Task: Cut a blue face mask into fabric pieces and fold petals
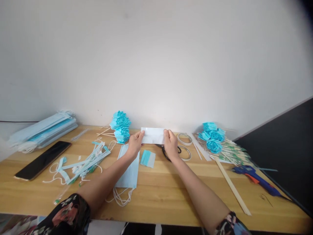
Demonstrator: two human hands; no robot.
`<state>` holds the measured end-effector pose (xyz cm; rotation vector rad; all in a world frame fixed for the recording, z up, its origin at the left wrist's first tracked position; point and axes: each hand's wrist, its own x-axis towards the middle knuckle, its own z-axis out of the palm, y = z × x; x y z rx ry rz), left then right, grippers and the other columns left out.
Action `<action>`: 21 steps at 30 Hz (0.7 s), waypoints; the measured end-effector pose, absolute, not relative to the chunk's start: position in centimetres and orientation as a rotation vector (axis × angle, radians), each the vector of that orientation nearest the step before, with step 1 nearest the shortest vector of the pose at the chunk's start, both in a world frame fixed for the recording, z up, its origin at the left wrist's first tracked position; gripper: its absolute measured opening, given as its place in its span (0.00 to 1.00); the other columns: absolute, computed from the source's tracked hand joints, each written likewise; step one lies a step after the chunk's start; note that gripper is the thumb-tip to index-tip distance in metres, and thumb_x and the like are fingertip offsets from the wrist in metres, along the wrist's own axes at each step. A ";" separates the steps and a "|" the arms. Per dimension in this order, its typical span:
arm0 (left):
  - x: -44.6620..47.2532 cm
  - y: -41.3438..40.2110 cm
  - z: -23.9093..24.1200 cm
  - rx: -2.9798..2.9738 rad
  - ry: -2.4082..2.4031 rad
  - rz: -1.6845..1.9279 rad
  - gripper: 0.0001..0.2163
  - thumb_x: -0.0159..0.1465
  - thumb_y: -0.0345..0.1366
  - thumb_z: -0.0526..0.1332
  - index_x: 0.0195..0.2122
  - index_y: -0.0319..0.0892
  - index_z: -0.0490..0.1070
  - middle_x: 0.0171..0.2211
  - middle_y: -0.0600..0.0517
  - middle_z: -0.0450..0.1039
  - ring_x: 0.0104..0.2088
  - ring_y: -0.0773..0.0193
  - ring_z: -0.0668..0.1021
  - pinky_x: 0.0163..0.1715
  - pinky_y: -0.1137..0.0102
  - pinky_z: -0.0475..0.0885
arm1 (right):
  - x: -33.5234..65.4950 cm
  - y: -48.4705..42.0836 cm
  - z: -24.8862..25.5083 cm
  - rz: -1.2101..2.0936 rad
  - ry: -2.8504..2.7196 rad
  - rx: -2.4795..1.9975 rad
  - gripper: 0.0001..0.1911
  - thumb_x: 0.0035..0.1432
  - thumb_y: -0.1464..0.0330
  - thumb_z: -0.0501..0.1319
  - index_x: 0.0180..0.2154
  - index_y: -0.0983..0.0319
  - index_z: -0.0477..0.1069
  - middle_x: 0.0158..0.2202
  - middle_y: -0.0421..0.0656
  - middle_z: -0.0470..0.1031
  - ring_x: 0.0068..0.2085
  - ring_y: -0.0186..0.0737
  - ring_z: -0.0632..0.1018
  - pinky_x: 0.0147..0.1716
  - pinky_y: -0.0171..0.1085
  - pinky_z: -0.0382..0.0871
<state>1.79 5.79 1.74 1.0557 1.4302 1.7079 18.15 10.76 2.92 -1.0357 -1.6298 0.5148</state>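
A plain white wall backed the wooden worktop (171,182). Both hands held a white sheet (153,135) taut above the scissors (167,153), the left hand (135,143) pinching its left edge and the right hand (170,143) its right, fingers closed on it. A flat mask (129,169) lay below; ruffled blue flowers (120,125) stood behind

Scissors (168,152): blades and pivot concealed behind the right hand (170,143); only dark handle loops show. Face mask (129,169): upper left part covered by the left forearm. Worktop (171,195): near left corner cut by frame edge. Print on stick wrappers (233,155) too small to read.
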 end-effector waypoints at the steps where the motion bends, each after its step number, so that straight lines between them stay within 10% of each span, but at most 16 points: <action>1: 1.8 5.9 1.3 1.061 1.450 1.723 0.22 0.55 0.56 0.61 0.22 0.41 0.65 0.16 0.58 0.57 0.18 0.70 0.62 0.17 0.75 0.58 | 18.1 10.7 2.8 0.485 -1.630 -1.039 0.21 0.65 0.58 0.49 0.22 0.59 0.52 0.19 0.33 0.53 0.24 0.33 0.59 0.26 0.34 0.52; 21: 1.5 5.5 1.4 0.990 1.180 1.636 0.14 0.49 0.45 0.70 0.27 0.39 0.73 0.18 0.58 0.66 0.14 0.75 0.63 0.15 0.75 0.56 | 19.2 11.1 2.5 0.527 -1.605 -0.956 0.18 0.63 0.57 0.52 0.26 0.61 0.63 0.20 0.34 0.56 0.24 0.33 0.61 0.26 0.32 0.55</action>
